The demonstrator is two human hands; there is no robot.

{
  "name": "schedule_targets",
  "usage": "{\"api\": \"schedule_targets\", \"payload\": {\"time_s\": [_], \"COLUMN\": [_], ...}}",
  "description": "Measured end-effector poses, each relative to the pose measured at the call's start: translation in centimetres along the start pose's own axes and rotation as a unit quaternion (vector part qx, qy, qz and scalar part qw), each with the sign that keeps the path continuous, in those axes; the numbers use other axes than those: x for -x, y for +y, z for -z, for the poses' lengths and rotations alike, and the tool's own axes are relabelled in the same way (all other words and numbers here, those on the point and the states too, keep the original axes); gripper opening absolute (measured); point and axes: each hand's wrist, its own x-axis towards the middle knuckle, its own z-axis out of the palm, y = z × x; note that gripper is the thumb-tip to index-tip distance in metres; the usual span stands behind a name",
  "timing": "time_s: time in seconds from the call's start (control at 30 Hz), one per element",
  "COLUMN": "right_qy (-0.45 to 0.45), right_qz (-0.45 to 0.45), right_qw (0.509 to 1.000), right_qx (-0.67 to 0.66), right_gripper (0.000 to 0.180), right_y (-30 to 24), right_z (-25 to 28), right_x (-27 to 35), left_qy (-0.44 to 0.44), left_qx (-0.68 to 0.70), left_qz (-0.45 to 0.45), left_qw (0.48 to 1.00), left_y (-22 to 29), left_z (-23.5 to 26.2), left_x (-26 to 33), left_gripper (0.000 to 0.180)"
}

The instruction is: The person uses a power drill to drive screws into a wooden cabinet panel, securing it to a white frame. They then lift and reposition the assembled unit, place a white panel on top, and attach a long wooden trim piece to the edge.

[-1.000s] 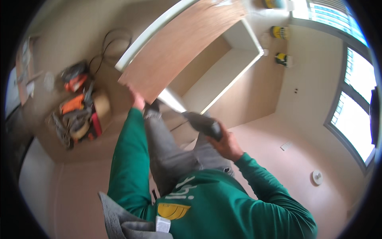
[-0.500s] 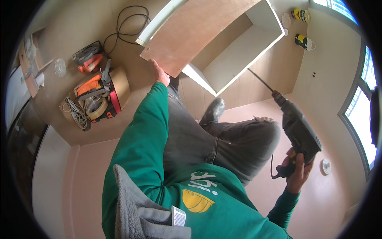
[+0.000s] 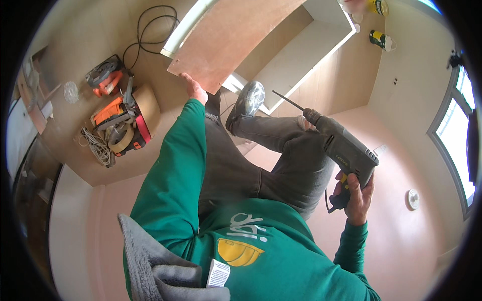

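My left hand (image 3: 195, 91) grips the near edge of a reddish-brown plywood board (image 3: 228, 42), thumb on its top face. The board lies across a white open box-shaped cabinet frame (image 3: 311, 52). On the right, my right hand (image 3: 358, 198) is wrapped round the handle of a dark grey power drill (image 3: 344, 145). A long drill bit (image 3: 287, 100) points up and left toward the cabinet's near corner, apart from the board. My raised shoe (image 3: 248, 103) is by the cabinet's near side.
To the left sit an open tool bag (image 3: 143, 128) with tape and cord, a circular saw (image 3: 105, 78) and a looped black cable (image 3: 142, 45). A paint can (image 3: 380, 40) stands far right by the wall. A blurred skin-toned shape (image 3: 355, 5) shows at the top.
My right hand has brought the drill left, closer to my knee and the cabinet. My right leg has lifted and shifted left. The left hand keeps its hold on the board.
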Motion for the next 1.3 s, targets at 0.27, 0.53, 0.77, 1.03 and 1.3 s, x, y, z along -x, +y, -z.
{"api": "schedule_targets", "payload": {"time_s": [0.27,0.53,0.77,1.03,1.3], "right_qy": [0.004,0.054,0.13,0.139,0.115], "right_qz": [0.056,0.07,-0.003,-0.164,-0.245], "right_qw": [0.991,0.989,0.982,0.971,0.958], "right_qx": [-0.124,-0.122,-0.138,-0.107,-0.096], "right_gripper": [0.037,0.038,0.035,0.039,0.062], "right_y": [-1.2,-0.4,4.6,16.4,29.5], "right_z": [-2.0,-1.8,0.2,1.1,-0.2], "right_x": [-0.5,2.6,2.9,2.6,3.0], "left_qy": [-0.003,-0.048,-0.068,-0.079,0.055], "left_qx": [-0.032,-0.011,0.019,-0.019,-0.222], "left_qz": [-0.147,-0.067,0.01,0.042,-0.177], "left_qw": [0.989,0.997,0.997,0.996,0.957], "left_y": [10.0,14.8,13.1,11.0,3.9], "left_z": [8.0,8.5,7.4,5.5,6.4], "left_x": [7.1,5.8,-3.1,-5.2,-0.8], "left_gripper": [0.108,0.099,0.091,0.101,0.079]}}
